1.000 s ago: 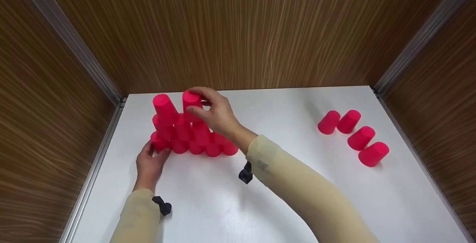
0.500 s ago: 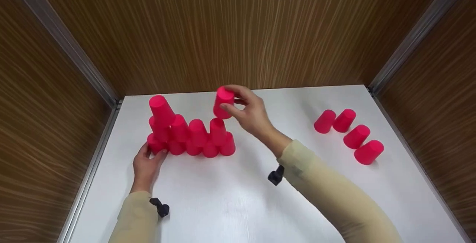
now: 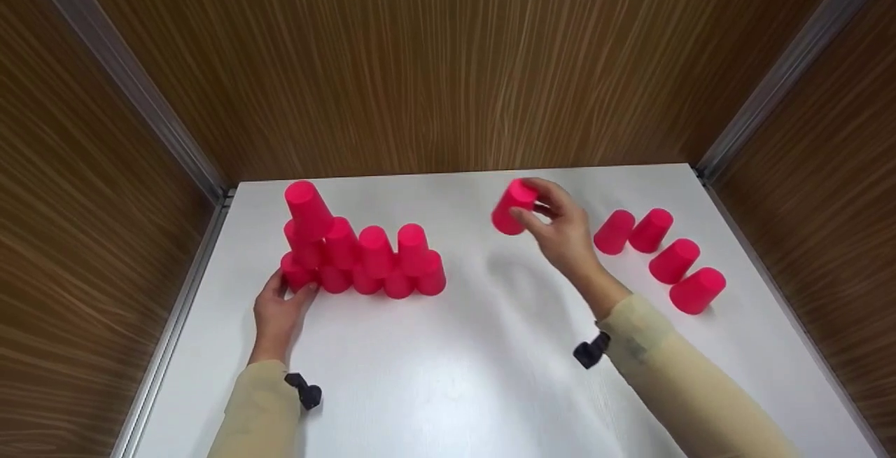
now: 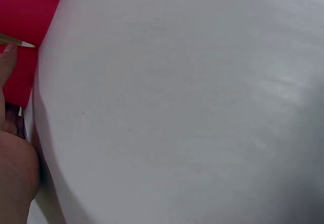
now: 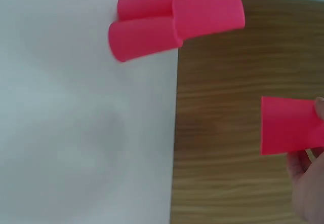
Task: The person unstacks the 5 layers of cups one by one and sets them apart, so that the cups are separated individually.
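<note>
My right hand [image 3: 565, 234] pinches an upside-down pink cup [image 3: 514, 207] between thumb and fingers, held above the table; the same cup [image 5: 288, 125] shows in the right wrist view. At the left stands a pyramid of upside-down pink cups [image 3: 374, 251]: a bottom row, a second row, and a single cup [image 3: 308, 207] on top at the left end. Low at that end, my left hand [image 3: 275, 314] grips the leftmost bottom cup [image 3: 297, 272], thumb in front and fingers round its far side. In the left wrist view, that cup [image 4: 21, 79] is partly cut off.
Several more upside-down pink cups [image 3: 673, 260] stand apart on the right of the white table [image 3: 434, 374]. Brown wood-grain panels [image 3: 448, 59] rise behind and at both sides. A dark wrist camera mount [image 3: 591, 350] hangs from the right sleeve.
My right hand has lifted a cup off the pyramid's third row and carried it to the right, away from the stack. The left hand has stayed at the bottom left cup.
</note>
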Tool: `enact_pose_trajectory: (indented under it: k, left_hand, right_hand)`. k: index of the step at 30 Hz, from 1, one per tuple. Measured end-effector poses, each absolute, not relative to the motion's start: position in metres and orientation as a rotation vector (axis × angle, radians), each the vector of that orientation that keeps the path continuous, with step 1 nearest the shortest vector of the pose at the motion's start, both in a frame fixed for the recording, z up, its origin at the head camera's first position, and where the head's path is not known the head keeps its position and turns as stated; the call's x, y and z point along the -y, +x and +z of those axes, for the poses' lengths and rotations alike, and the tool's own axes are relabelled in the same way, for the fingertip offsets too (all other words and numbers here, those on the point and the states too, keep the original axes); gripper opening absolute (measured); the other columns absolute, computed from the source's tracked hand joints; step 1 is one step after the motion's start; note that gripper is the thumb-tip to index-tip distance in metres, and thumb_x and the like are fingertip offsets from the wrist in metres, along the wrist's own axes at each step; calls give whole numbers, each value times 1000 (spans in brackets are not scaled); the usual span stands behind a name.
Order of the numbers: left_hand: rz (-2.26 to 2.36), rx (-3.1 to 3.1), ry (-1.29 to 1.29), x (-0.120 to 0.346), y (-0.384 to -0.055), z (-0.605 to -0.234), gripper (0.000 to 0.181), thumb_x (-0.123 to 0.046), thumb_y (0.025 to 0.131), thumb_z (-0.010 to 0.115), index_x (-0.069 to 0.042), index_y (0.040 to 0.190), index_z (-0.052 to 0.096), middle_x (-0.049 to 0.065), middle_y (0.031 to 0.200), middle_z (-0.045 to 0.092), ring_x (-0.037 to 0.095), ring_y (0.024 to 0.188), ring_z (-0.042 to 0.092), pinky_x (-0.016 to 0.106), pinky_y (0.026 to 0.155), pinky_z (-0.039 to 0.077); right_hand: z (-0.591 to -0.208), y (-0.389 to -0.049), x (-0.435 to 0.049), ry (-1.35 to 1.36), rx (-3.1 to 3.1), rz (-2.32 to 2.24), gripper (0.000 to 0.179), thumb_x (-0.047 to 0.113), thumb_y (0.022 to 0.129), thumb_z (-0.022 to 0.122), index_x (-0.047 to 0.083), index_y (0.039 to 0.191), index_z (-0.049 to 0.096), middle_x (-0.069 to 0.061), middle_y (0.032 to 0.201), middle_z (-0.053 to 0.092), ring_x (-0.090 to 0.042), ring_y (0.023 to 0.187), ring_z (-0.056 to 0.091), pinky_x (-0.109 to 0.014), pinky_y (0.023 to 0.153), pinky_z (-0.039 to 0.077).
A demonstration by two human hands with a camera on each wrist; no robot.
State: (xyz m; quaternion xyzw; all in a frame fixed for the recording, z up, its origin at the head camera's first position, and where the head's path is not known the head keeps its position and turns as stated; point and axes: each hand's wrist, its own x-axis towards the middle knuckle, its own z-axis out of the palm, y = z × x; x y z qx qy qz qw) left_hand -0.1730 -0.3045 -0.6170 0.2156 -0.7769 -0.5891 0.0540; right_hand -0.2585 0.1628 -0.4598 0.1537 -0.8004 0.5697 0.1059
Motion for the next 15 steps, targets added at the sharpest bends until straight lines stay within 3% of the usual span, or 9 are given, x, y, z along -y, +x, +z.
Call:
enact_pose_trajectory:
  k: [4, 15]
  left_hand:
    - [-1773, 2364, 651, 304, -172, -616, 81, -30, 99, 78, -19, 167, 36, 8, 169, 39, 29, 158, 29, 46, 125, 34]
    - [-1770, 2358, 660, 305, -172, -617, 83, -32, 99, 78, -19, 168, 35, 8, 168, 40, 30, 157, 31, 45, 124, 37]
  right_hand:
    - [-475, -256, -195, 309, 2420, 1671, 63, 27, 93, 85, 19, 149, 58, 1, 143, 60, -22, 129, 58, -34, 101, 58]
    - [-509, -249, -271, 14, 2531, 1602, 74, 36, 94, 83, 21, 159, 50, -7, 148, 56, -27, 132, 54, -16, 91, 55]
